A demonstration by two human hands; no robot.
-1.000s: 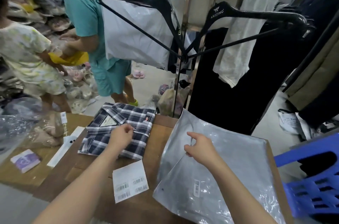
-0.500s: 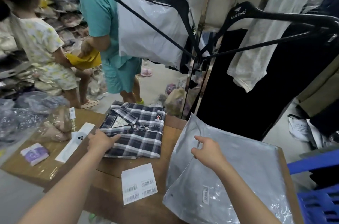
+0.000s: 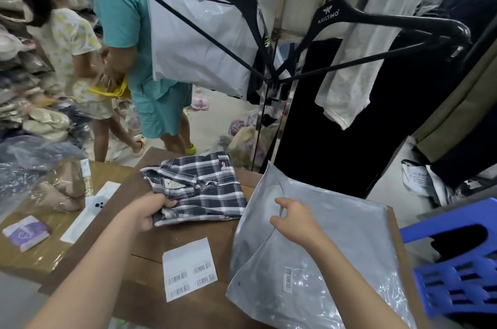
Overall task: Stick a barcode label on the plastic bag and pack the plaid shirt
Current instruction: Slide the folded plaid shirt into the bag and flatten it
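Observation:
The folded dark plaid shirt (image 3: 204,188) lies on the brown wooden table (image 3: 145,275), its near left corner lifted. My left hand (image 3: 146,211) grips that corner with the fingers under the fabric. To the right lies a grey plastic bag (image 3: 336,242) with a barcode label (image 3: 288,279) stuck near its lower middle. My right hand (image 3: 294,222) pinches the edge of the bag's flap and holds it raised. A white sheet of barcode labels (image 3: 189,268) lies between my forearms.
A white phone (image 3: 91,210), a purple packet (image 3: 25,231) and bagged beige clothes (image 3: 57,188) sit at the left. A blue plastic crate (image 3: 457,266) stands at the right. A rack with black hangers (image 3: 269,32) rises behind the table. Two persons (image 3: 134,46) stand beyond it at the left.
My left hand slid from the top of the shirt to its near left corner and took hold, lifting that edge. My right hand stayed on the bag's flap.

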